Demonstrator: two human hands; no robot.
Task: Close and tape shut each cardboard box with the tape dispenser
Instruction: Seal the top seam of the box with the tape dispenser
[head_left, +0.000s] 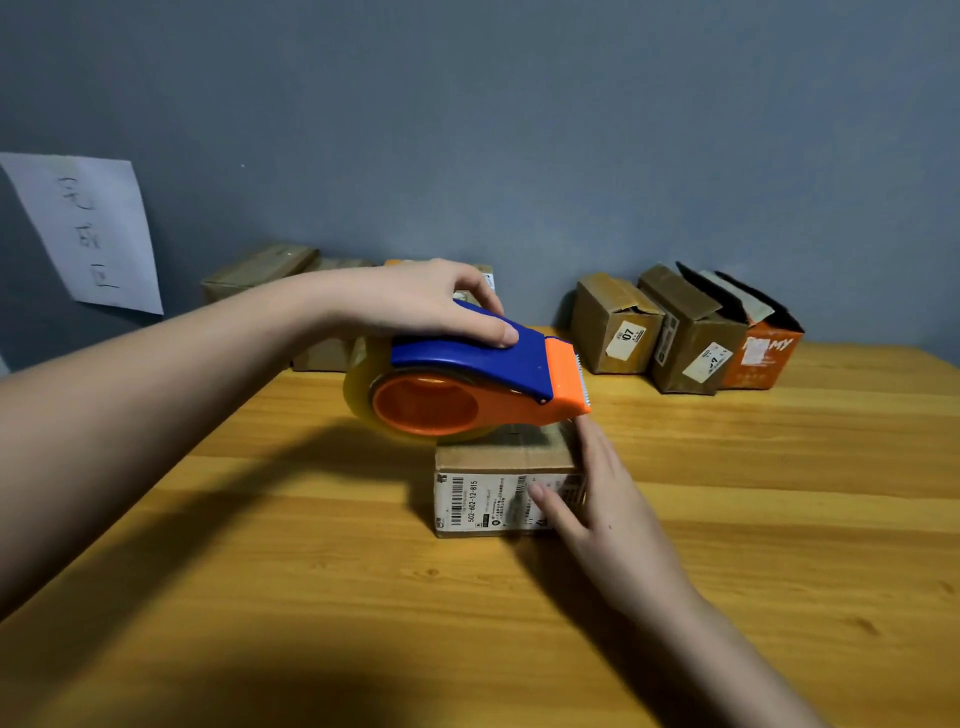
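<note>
Cardboard is the material I am dealing with here, and I am taking the small box (506, 486) at the middle of the wooden table (779, 519) as my landmark. Far left of it, a sheet of paper (88, 228) is hanging on the wall. Behind and left of it, several closed boxes (254, 273) are sitting by the wall. Just above the box, my left hand (415, 301) is wrapping over the blue top of the tape dispenser (467, 384), fingers curled on it, the roll apparently touching the box's lid. On the box's right side, my right hand (592, 499) is lying flat and spread, steadying it. Behind and right, three boxes (685, 332) are waiting with flaps up. I am judging the box light and likely to slide, its walls soft enough to dent, so bracing it at the side and near face seems wisest
</note>
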